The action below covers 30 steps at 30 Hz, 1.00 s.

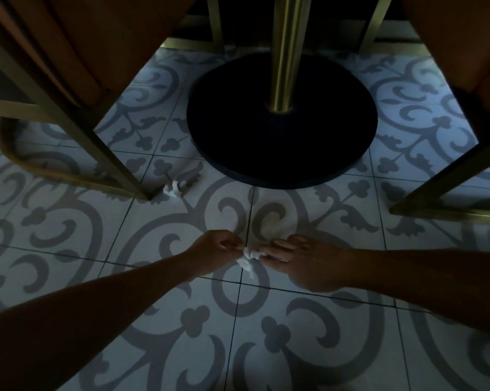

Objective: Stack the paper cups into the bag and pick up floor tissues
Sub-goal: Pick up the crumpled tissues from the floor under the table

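Grey scroll-patterned tile forms the floor point(294, 348), which fills most of the head view under dim light. A black round table base point(308, 142) rests on the tiles at centre top, with a brass-coloured column point(284, 57) rising upright from its middle. Brass-coloured chair frames stand to either side: the left chair leg point(108, 153) slants down to the floor left of the base, and the right chair frame point(446, 190) meets the floor at the right edge. Orange-brown seat upholstery point(77, 38) shows above the left frame.

Two bare forearms enter from the bottom corners and converge near the centre of the view. The left hand point(217, 251) is curled, fingertips pinched together beside the upper left edge of a crumpled white tissue point(248, 261). The right hand point(303, 259) lies palm down, low over the floor, with its fingertips point(269, 253) touching the right side of the same tissue. Whether either hand has a firm grip on it cannot be told; contact only is visible. The tissue sits between the two hands, over a tile joint.

A second crumpled white tissue point(172, 189) lies on the floor just beside the foot of the left chair leg, well apart from both hands.
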Motion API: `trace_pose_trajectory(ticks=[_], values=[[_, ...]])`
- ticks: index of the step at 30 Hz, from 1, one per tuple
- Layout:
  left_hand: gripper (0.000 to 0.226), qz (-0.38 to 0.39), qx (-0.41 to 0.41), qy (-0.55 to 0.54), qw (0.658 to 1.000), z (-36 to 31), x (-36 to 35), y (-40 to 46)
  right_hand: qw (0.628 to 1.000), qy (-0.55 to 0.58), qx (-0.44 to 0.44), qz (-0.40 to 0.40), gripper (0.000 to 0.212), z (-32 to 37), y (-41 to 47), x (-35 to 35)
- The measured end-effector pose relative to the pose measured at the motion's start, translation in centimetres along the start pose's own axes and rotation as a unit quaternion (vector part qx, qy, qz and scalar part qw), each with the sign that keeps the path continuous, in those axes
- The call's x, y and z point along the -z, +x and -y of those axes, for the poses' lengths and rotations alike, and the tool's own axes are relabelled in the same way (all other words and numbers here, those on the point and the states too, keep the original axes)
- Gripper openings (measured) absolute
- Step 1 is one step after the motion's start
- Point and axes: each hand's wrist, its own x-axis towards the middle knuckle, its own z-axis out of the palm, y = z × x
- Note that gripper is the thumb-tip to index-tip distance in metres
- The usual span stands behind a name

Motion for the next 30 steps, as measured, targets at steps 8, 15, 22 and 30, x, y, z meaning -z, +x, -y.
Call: trace_pose_trajectory(ticks=[8,15,22,30], values=[[0.038,0.058,0.159,-0.359,0.918,-0.7,0.0,-0.4,0.994,-0.071,0.058,-0.054,0.066,-1.2,-1.6,-0.2],[0.061,0.265,0.211,-0.361,0.869,-0.9,-1.7,-0.8,0.979,-0.121,0.148,-0.072,0.065,-1.2,-2.0,-0.1],[0.058,0.37,0.192,-0.315,0.853,-1.5,-2.1,-1.3,0.981,-0.112,0.146,-0.066,0.075,-1.1,-2.3,-0.5],[0.051,0.32,0.18,-0.306,0.878,-1.6,-2.1,-0.8,0.992,-0.087,0.085,-0.011,0.087,-2.5,-4.5,-1.2]])
